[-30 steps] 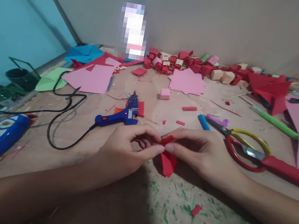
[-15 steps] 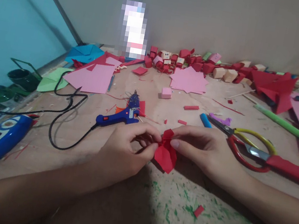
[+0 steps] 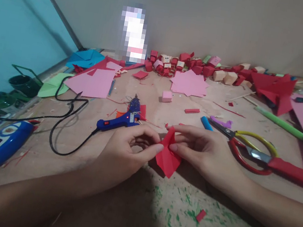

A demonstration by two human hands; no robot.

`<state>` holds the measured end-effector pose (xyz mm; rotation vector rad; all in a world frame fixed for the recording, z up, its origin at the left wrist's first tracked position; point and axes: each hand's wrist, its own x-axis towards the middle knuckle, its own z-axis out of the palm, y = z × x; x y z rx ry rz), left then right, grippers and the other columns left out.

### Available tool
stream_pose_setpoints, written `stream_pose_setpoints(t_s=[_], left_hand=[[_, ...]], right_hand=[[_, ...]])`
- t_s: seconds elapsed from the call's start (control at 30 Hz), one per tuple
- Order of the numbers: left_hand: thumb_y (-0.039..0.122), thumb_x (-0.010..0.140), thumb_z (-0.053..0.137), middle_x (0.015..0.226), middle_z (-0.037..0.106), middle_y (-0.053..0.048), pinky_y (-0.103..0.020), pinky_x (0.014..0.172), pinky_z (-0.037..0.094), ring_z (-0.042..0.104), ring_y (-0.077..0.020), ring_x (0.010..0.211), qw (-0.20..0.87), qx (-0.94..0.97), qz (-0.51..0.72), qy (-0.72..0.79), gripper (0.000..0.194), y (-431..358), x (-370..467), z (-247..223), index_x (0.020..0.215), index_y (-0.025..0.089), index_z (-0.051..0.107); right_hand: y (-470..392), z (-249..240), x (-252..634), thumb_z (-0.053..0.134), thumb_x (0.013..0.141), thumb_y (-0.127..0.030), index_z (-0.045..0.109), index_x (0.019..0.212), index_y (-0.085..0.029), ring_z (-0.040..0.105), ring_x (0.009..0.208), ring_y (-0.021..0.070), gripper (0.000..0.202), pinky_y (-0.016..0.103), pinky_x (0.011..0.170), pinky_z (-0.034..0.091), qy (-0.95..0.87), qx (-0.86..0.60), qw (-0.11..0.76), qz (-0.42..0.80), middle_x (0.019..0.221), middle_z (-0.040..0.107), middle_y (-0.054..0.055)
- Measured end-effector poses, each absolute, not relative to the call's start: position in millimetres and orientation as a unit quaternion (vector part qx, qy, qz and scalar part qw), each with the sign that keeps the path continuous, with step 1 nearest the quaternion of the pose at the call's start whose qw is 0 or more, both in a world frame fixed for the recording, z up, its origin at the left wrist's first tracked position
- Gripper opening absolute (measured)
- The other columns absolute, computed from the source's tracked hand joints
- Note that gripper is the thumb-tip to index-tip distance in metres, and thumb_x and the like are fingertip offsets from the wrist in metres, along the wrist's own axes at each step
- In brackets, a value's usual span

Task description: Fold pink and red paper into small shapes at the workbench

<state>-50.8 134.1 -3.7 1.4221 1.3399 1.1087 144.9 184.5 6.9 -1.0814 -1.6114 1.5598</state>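
A small folded piece of red paper (image 3: 168, 162) is held up between both hands above the table, its wide pointed part hanging down and a narrow part standing up. My left hand (image 3: 133, 149) pinches its left edge with thumb and forefinger. From the right, my right hand (image 3: 202, 150) grips it near the middle between thumb and fingers. A blue glue gun (image 3: 117, 121) with a small lit light lies just beyond my left hand. Scissors with red and yellow handles (image 3: 253, 149) lie beyond my right wrist.
Small paper cubes (image 3: 196, 64) line the wall beside a bright blurred screen (image 3: 136, 34). Pink star-shaped paper (image 3: 189, 83) and a pink cube (image 3: 167, 96) lie mid-table. A black cord (image 3: 53, 127) and a blue-white tool (image 3: 8, 149) lie left. A red scrap (image 3: 200, 215) is near the front.
The red paper has opened out somewhat, its lower part looking wider and flatter. Both hands still hold it, with slightly shifted fingers. The whole view has moved a little.
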Motion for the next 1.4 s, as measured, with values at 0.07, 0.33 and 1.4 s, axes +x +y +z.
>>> stream_pose_setpoints(t_s=[0.07,0.33,1.4], left_hand=[[0.017,0.085,0.074,0.092,0.072,-0.001,-0.017,0.071,0.057,0.069,-0.0102,0.078,0.460,0.540,0.455,0.538,0.005,135.1,-51.9,-3.7,0.085,0.017,0.069],[0.016,0.081,0.076,0.088,0.069,0.000,-0.014,0.066,0.055,0.067,-0.0077,0.071,0.500,0.513,0.449,0.534,0.009,137.9,-49.8,0.9,0.082,0.016,0.067],[0.007,0.089,0.068,0.099,0.074,-0.005,-0.026,0.089,0.055,0.070,-0.0156,0.096,0.283,0.725,0.405,0.480,0.014,134.1,-53.1,3.7,0.086,0.019,0.076]], right_hand=[[184.7,6.9,145.3,0.075,0.079,-0.021,0.077,0.103,-0.018,0.074,0.074,0.0192,0.025,0.030,0.068,0.060,-0.602,-0.425,0.320,0.595,0.084,0.079,0.004],[183.9,12.8,145.5,0.070,0.085,-0.021,0.078,0.089,-0.016,0.069,0.078,0.0174,0.011,0.027,0.071,0.056,-0.665,-0.404,0.288,0.558,0.089,0.078,0.004],[182.5,9.7,146.5,0.059,0.095,-0.019,0.066,0.070,-0.018,0.053,0.063,0.0122,0.026,0.026,0.061,0.040,-0.764,-0.366,0.246,0.472,0.067,0.063,-0.003]])
